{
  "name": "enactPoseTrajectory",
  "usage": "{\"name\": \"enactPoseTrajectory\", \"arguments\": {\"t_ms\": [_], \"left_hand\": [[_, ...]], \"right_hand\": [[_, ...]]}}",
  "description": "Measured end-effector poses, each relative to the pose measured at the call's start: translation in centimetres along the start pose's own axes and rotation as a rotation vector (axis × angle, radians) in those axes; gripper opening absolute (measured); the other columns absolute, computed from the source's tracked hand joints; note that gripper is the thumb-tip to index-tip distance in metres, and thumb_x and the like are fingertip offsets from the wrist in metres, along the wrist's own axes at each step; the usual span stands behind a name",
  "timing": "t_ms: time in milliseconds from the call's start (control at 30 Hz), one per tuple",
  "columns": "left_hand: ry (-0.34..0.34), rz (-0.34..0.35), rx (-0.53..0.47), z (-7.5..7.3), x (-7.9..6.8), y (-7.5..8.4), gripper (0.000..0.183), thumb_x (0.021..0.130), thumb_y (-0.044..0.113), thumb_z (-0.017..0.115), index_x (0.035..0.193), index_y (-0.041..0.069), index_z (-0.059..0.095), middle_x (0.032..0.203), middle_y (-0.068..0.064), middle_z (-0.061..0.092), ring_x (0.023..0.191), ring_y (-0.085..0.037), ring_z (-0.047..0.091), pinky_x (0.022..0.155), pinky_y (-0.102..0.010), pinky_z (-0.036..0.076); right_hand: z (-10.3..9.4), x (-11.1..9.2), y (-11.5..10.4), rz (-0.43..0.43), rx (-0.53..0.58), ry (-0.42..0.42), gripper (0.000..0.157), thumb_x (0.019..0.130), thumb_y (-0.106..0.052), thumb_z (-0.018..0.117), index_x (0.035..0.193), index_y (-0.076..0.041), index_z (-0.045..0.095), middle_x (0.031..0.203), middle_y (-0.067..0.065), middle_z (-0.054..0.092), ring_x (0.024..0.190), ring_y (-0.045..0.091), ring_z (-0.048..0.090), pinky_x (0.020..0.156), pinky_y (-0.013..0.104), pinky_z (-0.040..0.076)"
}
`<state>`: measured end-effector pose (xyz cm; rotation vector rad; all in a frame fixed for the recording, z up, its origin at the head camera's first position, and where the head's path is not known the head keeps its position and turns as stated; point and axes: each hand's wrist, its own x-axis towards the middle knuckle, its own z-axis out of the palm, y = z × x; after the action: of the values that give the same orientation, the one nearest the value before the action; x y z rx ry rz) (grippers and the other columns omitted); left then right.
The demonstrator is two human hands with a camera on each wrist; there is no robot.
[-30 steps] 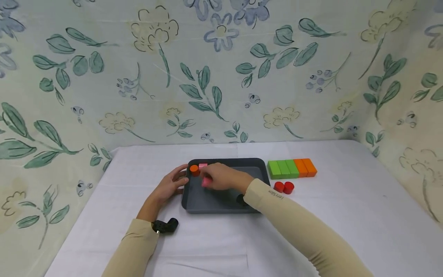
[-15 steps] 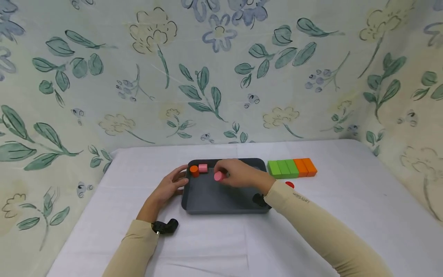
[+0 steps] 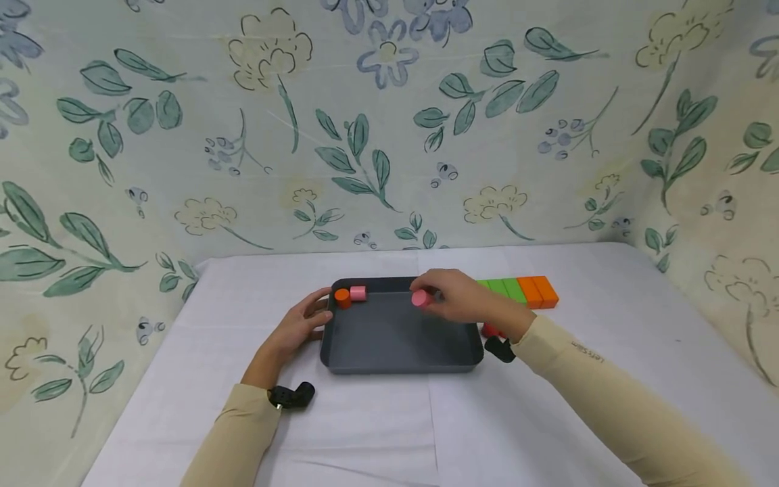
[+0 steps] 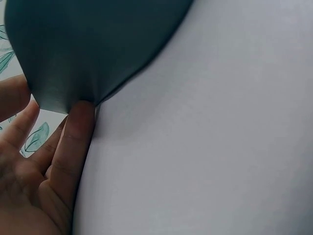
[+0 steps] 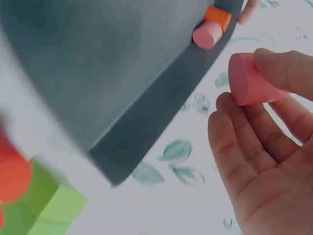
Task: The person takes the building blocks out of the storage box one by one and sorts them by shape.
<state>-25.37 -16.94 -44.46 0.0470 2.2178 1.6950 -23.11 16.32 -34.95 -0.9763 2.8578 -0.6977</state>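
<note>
Table (image 3: 231, 297): under tray (image 3: 395, 345).
L hand (image 3: 296, 328): grip loose vs. tray's L edge, prob. steadying.
R hand (image 3: 458, 295): grip pinched on pink cyl. (image 3: 420, 298), above tray's far R, likely so end's clear.
Blocks (image 3: 515, 291): row R of tray.
Orange cyl. (image 3: 343, 298), 2nd pink (image 3: 358, 293): touching, tray's far L, prob. saving room.

Head view: soft, even, fairly bright light; white cloth-covered table (image 3: 365, 426) pale, diffuse shadow beside the beige right sleeve (image 3: 608, 399). Left wrist view: dimmer, left hand (image 4: 34, 181) and dark grey rectangular tray (image 4: 98, 44) shaded. Right wrist view: red cylinder (image 5: 14, 178), green rectangular blocks (image 5: 61, 205) blurred at left; pink cylinder (image 5: 247, 81) crisper.
</note>
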Motion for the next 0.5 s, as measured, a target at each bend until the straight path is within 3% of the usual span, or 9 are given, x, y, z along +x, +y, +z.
{"name": "enactPoseTrajectory", "arguments": {"t_ms": [267,500], "left_hand": [[-0.007,0.0,-0.003,-0.2,0.0,-0.1,0.061,0.099,0.019,0.057,0.154,0.028,0.033,0.162,-0.016,0.03,0.142,-0.039,0.042,0.11,-0.054,0.045],[-0.004,-0.002,-0.001,-0.1,0.1,0.0,0.061,0.099,0.02,0.057,0.154,0.029,0.033,0.162,-0.016,0.03,0.142,-0.04,0.042,0.11,-0.055,0.044]], "right_hand": [[-2.1,-3.7,2.5,0.107,0.035,0.079,0.037,0.087,-0.006,0.073,0.123,-0.008,0.065,0.113,0.006,0.069,0.099,0.021,0.062,0.087,0.043,0.059],[-4.0,-7.1,3.9,0.207,0.046,0.074,0.039,0.088,-0.01,0.073,0.125,-0.008,0.063,0.115,0.008,0.067,0.104,0.024,0.063,0.09,0.049,0.058]]}}
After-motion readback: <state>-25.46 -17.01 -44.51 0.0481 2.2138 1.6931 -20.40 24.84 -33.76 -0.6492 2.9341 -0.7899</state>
